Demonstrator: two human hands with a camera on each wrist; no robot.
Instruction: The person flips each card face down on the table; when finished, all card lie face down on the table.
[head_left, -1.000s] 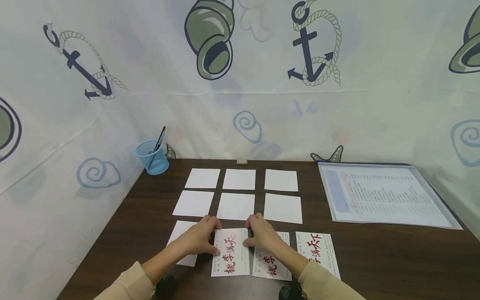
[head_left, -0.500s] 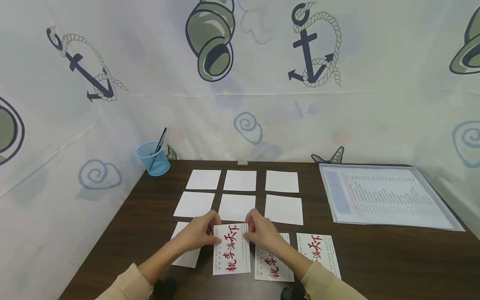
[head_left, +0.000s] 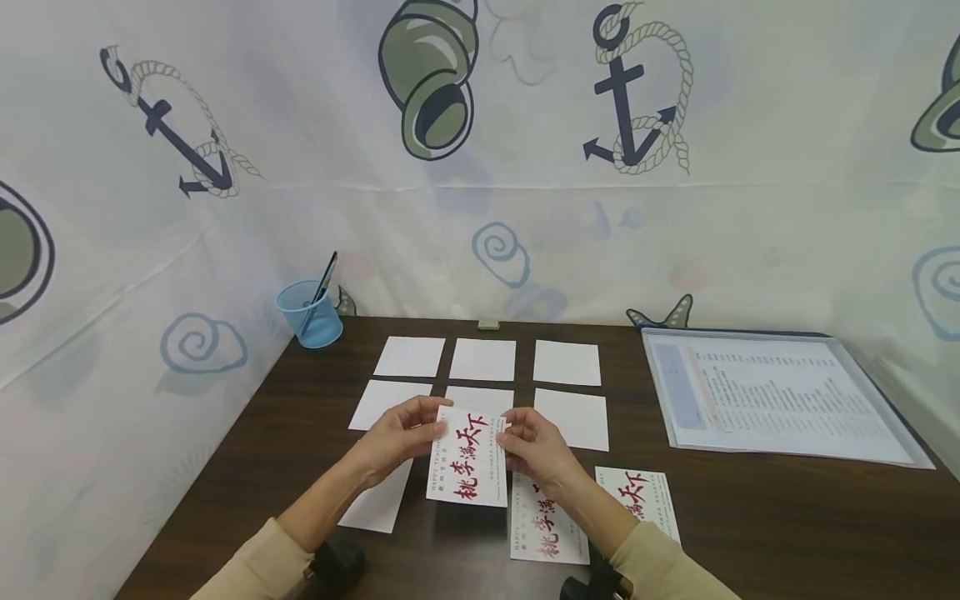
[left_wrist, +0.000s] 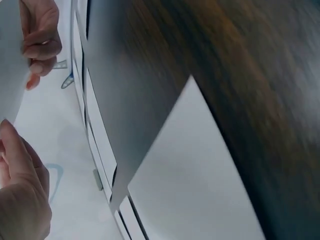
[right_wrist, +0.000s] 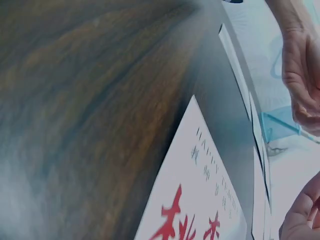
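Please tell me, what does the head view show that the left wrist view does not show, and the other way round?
Only the head view shows the red writing on the held card, the blue pen cup and the clear folder. Only the left wrist view shows the card's blank white underside. Both show the left hand and right hand pinching the card above the dark table.

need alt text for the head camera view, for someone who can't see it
Both hands, left hand and right hand, hold a white card with red calligraphy lifted above a dark wooden table. Blank white cards lie in rows beyond it, two more printed cards lie nearer, with a blue pen cup at far left.
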